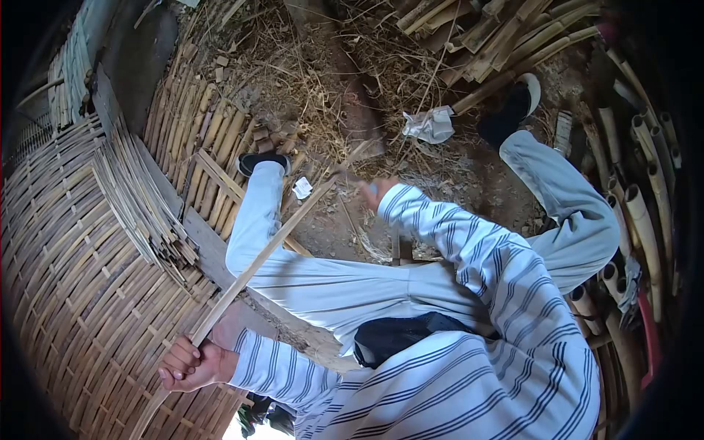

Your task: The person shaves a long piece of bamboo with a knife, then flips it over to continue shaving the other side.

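Observation:
My left hand is closed around a long, pale bamboo strip, at the lower left. From that fist the strip runs up and right across my left leg, and its other end lies near the middle of the view. My right hand is closed near that far end, beside a dark, blurred tool that touches or crosses the strip. The fingers of my right hand are smeared, but they appear wrapped round the tool's handle.
Woven bamboo panel fills the left side. Split bamboo is piled at the top right, bamboo poles at the right. A white crumpled wrapper and a white scrap lie on the ground. Shavings cover the top.

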Motion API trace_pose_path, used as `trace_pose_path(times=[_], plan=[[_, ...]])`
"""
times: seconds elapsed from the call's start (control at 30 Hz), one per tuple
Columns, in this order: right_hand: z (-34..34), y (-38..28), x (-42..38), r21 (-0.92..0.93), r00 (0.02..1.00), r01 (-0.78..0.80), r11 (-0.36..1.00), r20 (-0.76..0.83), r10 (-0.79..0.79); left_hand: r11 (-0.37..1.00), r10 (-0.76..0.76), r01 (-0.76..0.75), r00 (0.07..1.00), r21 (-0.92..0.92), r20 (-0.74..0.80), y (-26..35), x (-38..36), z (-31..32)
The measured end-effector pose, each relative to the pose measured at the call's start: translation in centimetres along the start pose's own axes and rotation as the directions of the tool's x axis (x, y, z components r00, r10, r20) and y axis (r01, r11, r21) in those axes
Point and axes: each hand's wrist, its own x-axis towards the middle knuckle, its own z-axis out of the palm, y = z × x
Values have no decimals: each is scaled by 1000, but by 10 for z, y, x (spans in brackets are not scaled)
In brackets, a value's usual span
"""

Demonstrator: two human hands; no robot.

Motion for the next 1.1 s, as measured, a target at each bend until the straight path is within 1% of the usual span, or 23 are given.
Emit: trace_pose_path(times=[0.03,0.1,0.13,0.17,0.23,0.3,0.33,0.43,0.47,0.5,0.57,0.6,0.67,0.73,0.83,0.87,0.9,0.97,1.07,1.1], plan=[[7,18,19,42,999,-41,998,-32,42,1000,-2,2,1000,-7,12,1,1,2],[18,50,57,2,950,-264,964,-175,261,1000,-6,6,1000,-22,17,2,-4,4],[21,55,51,16,940,-221,975,-264,217,1000,8,-8,1000,-17,-13,2,-6,8],[21,58,53,-25,952,-274,961,-151,268,1000,21,-21,999,-13,-38,0,-5,14],[28,36,27,37,979,-122,992,-160,126,998,37,-31,994,54,-102,3,-6,23],[16,-8,-13,-9,994,-30,1000,-101,29,993,70,-51,982,111,-173,-1,-6,33],[14,-19,-27,-32,997,19,999,-73,-21,998,26,-14,982,65,-189,-1,-3,34],[16,-21,-39,-13,983,185,983,20,-185,996,38,-21,980,87,-197,-6,4,34],[15,-14,-32,-4,992,114,993,62,-114,996,28,-13,983,87,-180,-6,5,33],[16,-4,-17,3,1000,30,1000,10,-30,996,28,-14,987,87,-158,-5,6,31],[27,27,24,28,986,-138,990,-91,140,996,26,-16,993,88,-117,-6,8,26],[42,65,43,-111,986,-51,993,-165,32,996,23,-11,991,89,-130,-6,8,25],[47,91,57,-145,971,-80,986,-234,45,998,7,1,989,59,-145,-6,9,27],[33,86,50,59,933,-292,955,-202,297,999,14,-4,982,53,-188,-8,9,27],[27,58,35,72,954,-261,963,-131,269,996,45,-24,965,86,-257,-12,15,27],[47,63,52,13,967,-184,983,-178,184,996,55,-34,958,80,-283,-14,16,28],[47,52,45,17,977,-141,990,-162,142,996,67,-43,949,82,-309,-14,15,29],[30,14,14,32,991,-51,998,-124,55,994,70,-39,942,99,-330,-14,14,33],[-3,-33,-22,42,998,59,997,-16,-59,994,74,-41,937,101,-341,-11,10,44],[-14,-46,-36,60,996,84,995,-21,-82,993,80,-45,939,111,-333,-9,8,48]])
